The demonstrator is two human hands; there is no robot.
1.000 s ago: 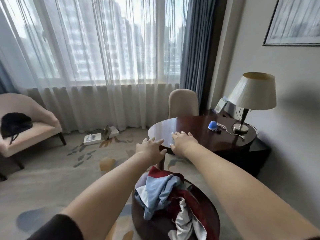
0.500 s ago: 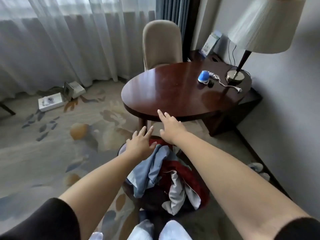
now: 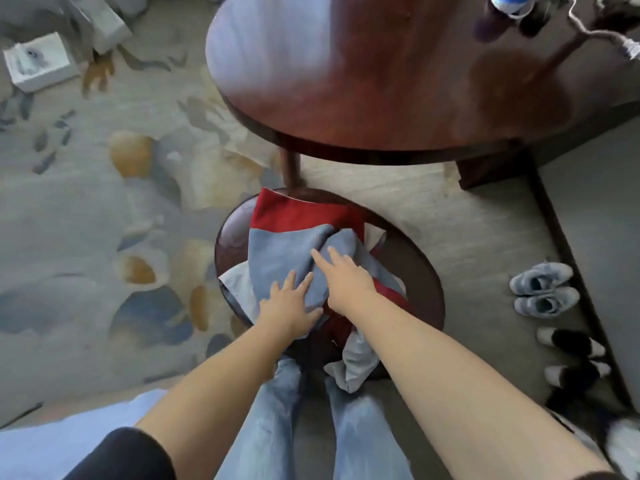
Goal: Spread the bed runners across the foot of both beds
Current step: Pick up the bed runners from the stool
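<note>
Two hands are in view, both lying on one tangled heap of bed runners (image 3: 277,251). The heap shows red, blue-grey and pale grey cloth, and how many separate pieces it holds cannot be told. It sits on a low round bench (image 3: 422,271) directly in front of the person's two jeans-clad legs (image 3: 270,427).

The left hand (image 3: 289,310) lies flat on the blue-grey cloth with its fingers spread. The right hand (image 3: 346,282) rests just beside it on a raised fold, fingers straight and close together. Neither visibly pinches the cloth.

One larger round bench (image 3: 363,81) stands beyond, carrying one blue object (image 3: 509,1) and one pale cord (image 3: 595,32). By the right wall are one pair of grey sneakers (image 3: 542,289) and, nearer, black-and-white slippers (image 3: 571,355) too blurred to count.

Half a second ago both hands hung in the air past the heap, the right one reaching toward the larger bench's edge. Now they have come down onto the cloth. The view has also tipped downward, so the lamp, chair and curtain have gone out of view and the footwear has come in.

Both benches are dark, polished reddish wood. The floor is a grey carpet (image 3: 86,209) patterned with blue and ochre patches, and a white box (image 3: 40,62) lies on it at the far left.
</note>
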